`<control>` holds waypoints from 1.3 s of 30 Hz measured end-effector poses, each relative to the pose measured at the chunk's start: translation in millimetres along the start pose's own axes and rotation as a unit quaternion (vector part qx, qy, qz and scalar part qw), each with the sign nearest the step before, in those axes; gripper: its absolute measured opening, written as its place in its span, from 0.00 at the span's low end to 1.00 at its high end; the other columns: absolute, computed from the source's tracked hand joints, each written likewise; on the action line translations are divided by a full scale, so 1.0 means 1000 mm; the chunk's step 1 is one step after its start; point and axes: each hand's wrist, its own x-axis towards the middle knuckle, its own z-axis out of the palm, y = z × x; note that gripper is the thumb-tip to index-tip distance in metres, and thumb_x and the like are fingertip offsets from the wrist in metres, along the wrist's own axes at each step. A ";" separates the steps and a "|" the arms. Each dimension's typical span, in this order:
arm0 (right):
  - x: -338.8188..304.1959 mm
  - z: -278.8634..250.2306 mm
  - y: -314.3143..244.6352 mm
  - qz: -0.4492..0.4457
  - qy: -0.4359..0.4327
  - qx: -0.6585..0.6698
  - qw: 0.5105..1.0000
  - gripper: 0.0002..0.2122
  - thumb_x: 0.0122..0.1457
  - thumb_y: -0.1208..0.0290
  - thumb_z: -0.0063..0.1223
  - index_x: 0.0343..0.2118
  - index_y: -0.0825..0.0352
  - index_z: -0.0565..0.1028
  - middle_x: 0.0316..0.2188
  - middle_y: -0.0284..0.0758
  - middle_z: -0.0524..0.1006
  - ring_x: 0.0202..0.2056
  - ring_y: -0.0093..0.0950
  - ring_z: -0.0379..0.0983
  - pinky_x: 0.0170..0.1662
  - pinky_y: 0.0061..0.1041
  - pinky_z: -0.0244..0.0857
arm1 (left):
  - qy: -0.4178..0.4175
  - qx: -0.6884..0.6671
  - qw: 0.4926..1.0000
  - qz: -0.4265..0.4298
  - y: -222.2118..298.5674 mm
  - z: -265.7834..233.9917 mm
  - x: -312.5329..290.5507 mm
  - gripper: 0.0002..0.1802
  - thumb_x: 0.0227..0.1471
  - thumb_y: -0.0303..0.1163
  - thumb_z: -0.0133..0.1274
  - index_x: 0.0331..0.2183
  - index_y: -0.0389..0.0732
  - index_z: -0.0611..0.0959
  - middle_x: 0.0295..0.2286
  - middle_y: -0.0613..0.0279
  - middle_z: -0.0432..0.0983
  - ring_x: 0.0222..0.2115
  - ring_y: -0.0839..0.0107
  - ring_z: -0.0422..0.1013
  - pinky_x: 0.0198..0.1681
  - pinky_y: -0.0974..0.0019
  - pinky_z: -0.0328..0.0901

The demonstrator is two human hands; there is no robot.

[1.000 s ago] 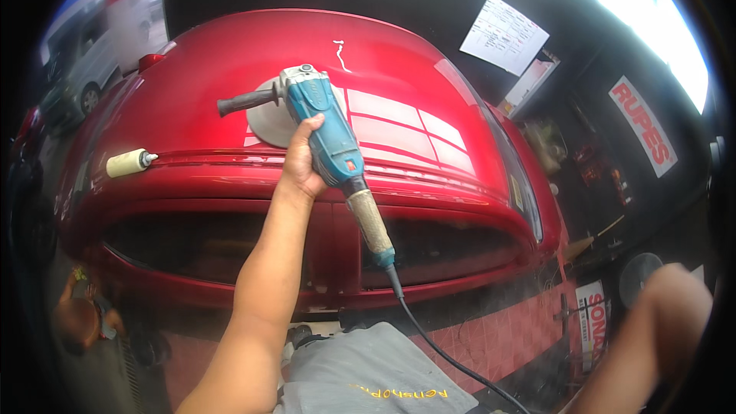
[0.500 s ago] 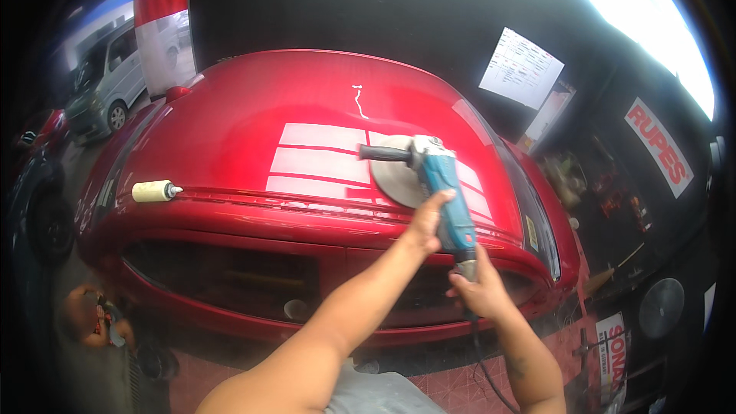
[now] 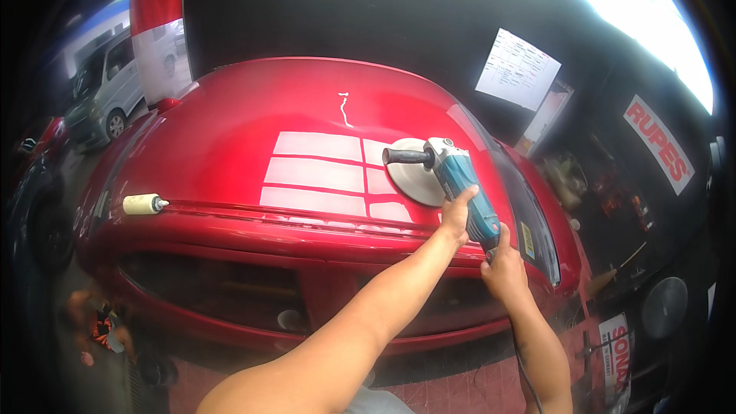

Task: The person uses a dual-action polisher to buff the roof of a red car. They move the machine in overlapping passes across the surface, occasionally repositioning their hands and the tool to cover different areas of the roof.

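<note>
A teal and black car polisher lies over the red car roof. Its pale round pad rests on the paint, partly hidden under the tool's head. My left hand is wrapped round the polisher's body from the near side. Behind it, my right hand grips the rear end, where the cord leaves. No hand is on the black side handle. A thin white streak of liquid runs across the roof beyond the pad.
A cream bottle lies on its side at the roof's left near edge. The black cord hangs beside my right forearm. At lower left a person is low by the car. A broom and dark wall stand right.
The polisher, with both hands on it, has moved right across the roof, and its body has tilted more. The view has shifted slightly. At lower left, the person's posture has changed.
</note>
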 end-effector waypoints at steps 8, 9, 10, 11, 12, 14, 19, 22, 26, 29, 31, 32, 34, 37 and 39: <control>0.098 -0.009 -0.022 0.004 -0.026 0.025 0.999 0.37 0.53 0.74 0.71 0.67 0.67 0.67 0.46 0.55 0.86 0.51 0.54 0.85 0.54 0.47 0.78 | 0.100 0.290 0.946 -0.107 0.079 0.006 0.025 0.62 0.59 0.70 0.65 0.71 0.32 0.61 0.64 0.39 0.71 0.64 0.50 0.72 0.66 0.39 0.67; 0.110 -0.006 -0.021 0.009 -0.034 0.030 0.999 0.35 0.53 0.74 0.70 0.66 0.67 0.68 0.47 0.56 0.86 0.52 0.55 0.84 0.55 0.47 0.78 | 0.138 0.346 0.926 -0.058 0.080 0.009 0.002 0.62 0.61 0.71 0.63 0.72 0.30 0.61 0.67 0.37 0.69 0.67 0.49 0.69 0.69 0.39 0.63; 0.121 -0.006 -0.024 -0.003 -0.025 0.034 0.999 0.34 0.52 0.74 0.70 0.63 0.68 0.68 0.46 0.59 0.85 0.52 0.58 0.84 0.56 0.49 0.77 | 0.097 0.363 0.927 0.024 0.080 -0.013 -0.019 0.54 0.61 0.63 0.66 0.69 0.30 0.68 0.62 0.40 0.74 0.62 0.54 0.73 0.65 0.48 0.67; 0.131 -0.005 -0.030 -0.015 -0.016 0.043 0.999 0.33 0.52 0.74 0.70 0.61 0.69 0.68 0.45 0.63 0.84 0.51 0.61 0.83 0.57 0.52 0.77 | 0.058 0.377 0.918 0.108 0.082 -0.036 -0.040 0.46 0.62 0.55 0.70 0.66 0.30 0.74 0.58 0.42 0.79 0.58 0.60 0.77 0.61 0.57 0.71; 0.137 -0.003 -0.026 -0.004 -0.016 0.042 0.999 0.32 0.52 0.75 0.70 0.61 0.70 0.68 0.45 0.63 0.84 0.52 0.61 0.83 0.57 0.52 0.77 | 0.067 0.434 0.887 0.144 0.097 -0.042 -0.076 0.29 0.67 0.35 0.67 0.62 0.32 0.78 0.40 0.57 0.84 0.33 0.76 0.77 0.39 0.65 0.75; 0.152 0.001 -0.038 0.001 -0.018 0.044 0.999 0.32 0.53 0.75 0.69 0.60 0.70 0.68 0.45 0.63 0.84 0.52 0.62 0.83 0.57 0.52 0.77 | 0.095 0.517 0.811 0.257 0.162 -0.066 -0.141 0.12 0.66 0.31 0.67 0.46 0.34 0.87 0.43 0.59 0.84 0.36 0.73 0.79 0.42 0.65 0.77; 0.188 -0.003 -0.103 0.032 -0.084 0.092 0.992 0.30 0.55 0.77 0.67 0.60 0.71 0.67 0.42 0.57 0.86 0.38 0.48 0.89 0.37 0.45 0.83 | 0.311 0.728 0.392 0.468 0.347 -0.175 -0.238 0.08 0.64 0.33 0.64 0.40 0.38 0.88 0.39 0.52 0.84 0.43 0.49 0.77 0.51 0.48 0.71; 0.207 -0.005 -0.135 0.037 -0.094 0.104 0.989 0.29 0.55 0.77 0.68 0.59 0.70 0.68 0.39 0.51 0.86 0.31 0.39 0.89 0.31 0.41 0.83 | 0.275 0.823 0.260 0.423 0.378 -0.204 -0.272 0.12 0.62 0.39 0.63 0.41 0.41 0.88 0.43 0.54 0.82 0.50 0.51 0.75 0.60 0.45 0.64; 0.246 0.008 -0.153 0.037 -0.082 0.125 0.988 0.28 0.53 0.77 0.70 0.56 0.72 0.69 0.38 0.50 0.86 0.32 0.40 0.89 0.32 0.41 0.84 | 0.226 0.850 0.216 0.424 0.380 -0.216 -0.267 0.23 0.61 0.51 0.60 0.45 0.42 0.88 0.47 0.53 0.79 0.55 0.50 0.72 0.67 0.40 0.58; 0.277 0.021 -0.160 0.027 -0.076 0.123 0.989 0.27 0.53 0.77 0.70 0.55 0.71 0.70 0.38 0.51 0.86 0.31 0.40 0.89 0.32 0.41 0.84 | 0.223 0.840 0.229 0.438 0.379 -0.220 -0.265 0.22 0.60 0.50 0.60 0.44 0.42 0.88 0.46 0.53 0.80 0.53 0.49 0.74 0.66 0.39 0.59; 0.287 0.024 -0.179 0.026 -0.084 0.129 0.988 0.27 0.53 0.77 0.70 0.55 0.71 0.70 0.38 0.50 0.86 0.29 0.39 0.88 0.31 0.40 0.83 | 0.228 0.842 0.227 0.433 0.382 -0.226 -0.266 0.23 0.59 0.52 0.61 0.43 0.43 0.90 0.46 0.55 0.79 0.55 0.50 0.73 0.66 0.39 0.60; 0.290 0.023 -0.189 0.026 -0.087 0.130 0.987 0.27 0.53 0.77 0.70 0.55 0.71 0.70 0.38 0.49 0.86 0.29 0.39 0.88 0.31 0.40 0.83 | 0.228 0.844 0.225 0.431 0.383 -0.226 -0.269 0.23 0.58 0.52 0.61 0.43 0.43 0.90 0.46 0.55 0.79 0.55 0.50 0.73 0.66 0.39 0.60; 0.301 0.022 -0.203 0.024 -0.091 0.132 0.987 0.28 0.54 0.77 0.69 0.56 0.72 0.70 0.37 0.49 0.86 0.29 0.38 0.88 0.31 0.39 0.83 | 0.233 0.843 0.226 0.429 0.384 -0.227 -0.269 0.24 0.57 0.53 0.62 0.43 0.44 0.90 0.46 0.55 0.79 0.54 0.50 0.73 0.65 0.39 0.60; 0.317 0.022 -0.211 0.027 -0.082 0.153 0.984 0.24 0.57 0.79 0.65 0.56 0.65 0.69 0.33 0.46 0.81 0.24 0.37 0.80 0.20 0.42 0.72 | 0.228 0.841 0.228 0.434 0.384 -0.223 -0.267 0.23 0.56 0.53 0.62 0.42 0.44 0.91 0.45 0.56 0.80 0.54 0.51 0.73 0.65 0.39 0.60; 0.330 0.027 -0.213 0.009 -0.072 0.129 0.989 0.23 0.57 0.79 0.66 0.56 0.67 0.70 0.37 0.47 0.83 0.28 0.38 0.83 0.22 0.42 0.75 | 0.228 0.841 0.230 0.433 0.383 -0.224 -0.266 0.23 0.57 0.53 0.60 0.42 0.44 0.91 0.45 0.56 0.80 0.53 0.50 0.74 0.65 0.40 0.60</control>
